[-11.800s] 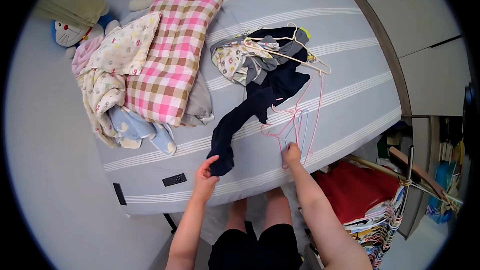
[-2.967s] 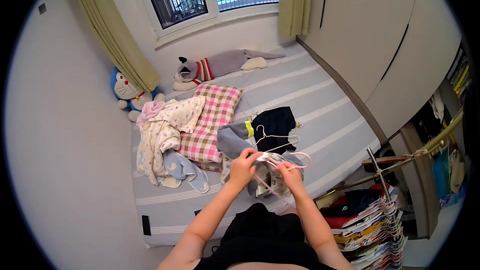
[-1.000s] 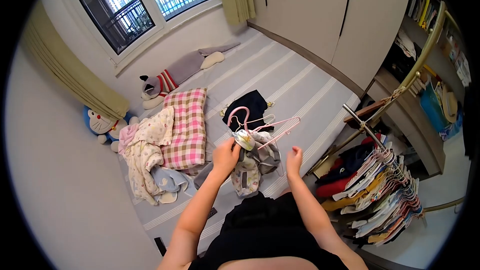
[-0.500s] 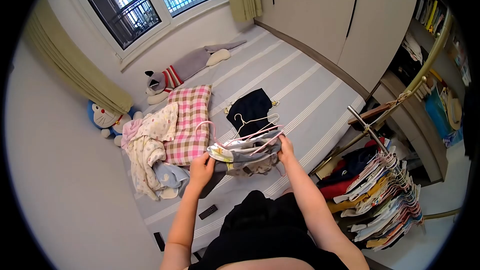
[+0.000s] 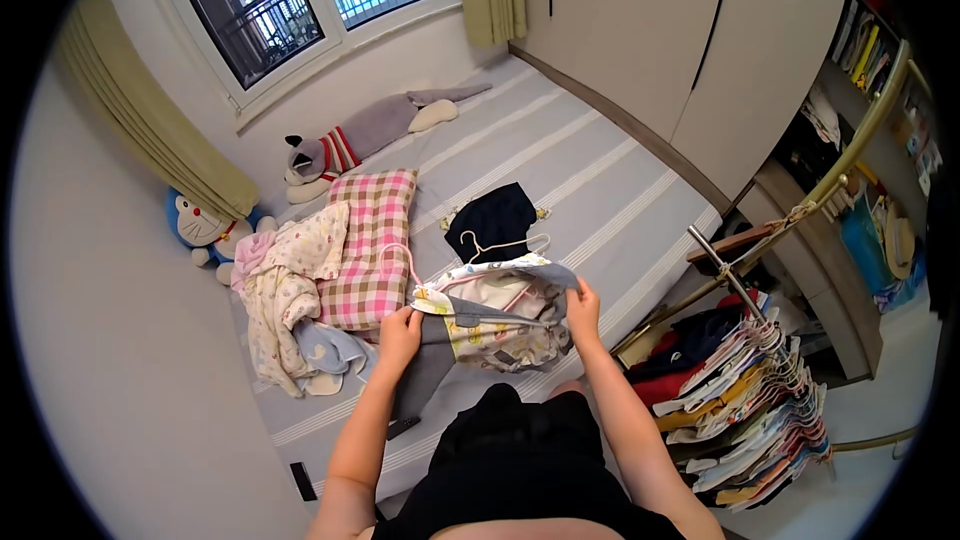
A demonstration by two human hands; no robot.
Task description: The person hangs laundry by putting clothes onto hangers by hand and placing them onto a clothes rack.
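A grey and white patterned garment (image 5: 505, 335) is stretched between my two hands above the bed. My left hand (image 5: 400, 333) grips its left edge, and my right hand (image 5: 582, 312) is closed on the right edge. A pink hanger (image 5: 402, 256) sits partly inside the garment, its hook sticking out beyond my left hand. Just past the garment, a cream hanger (image 5: 473, 242) lies on a dark navy garment (image 5: 497, 218), partly hidden by the held one.
On the striped bed (image 5: 600, 175) are a checked pillow (image 5: 365, 290), crumpled clothes (image 5: 270, 315), a plush dog (image 5: 375, 132) and a black remote (image 5: 302, 481). A rack of hung clothes (image 5: 750, 410) stands at the right, near the wardrobe (image 5: 640, 40).
My right hand, apart from the garment a second ago, now grips its edge. The garment has been spread wider between my hands, and the pink hanger is now mostly covered by it.
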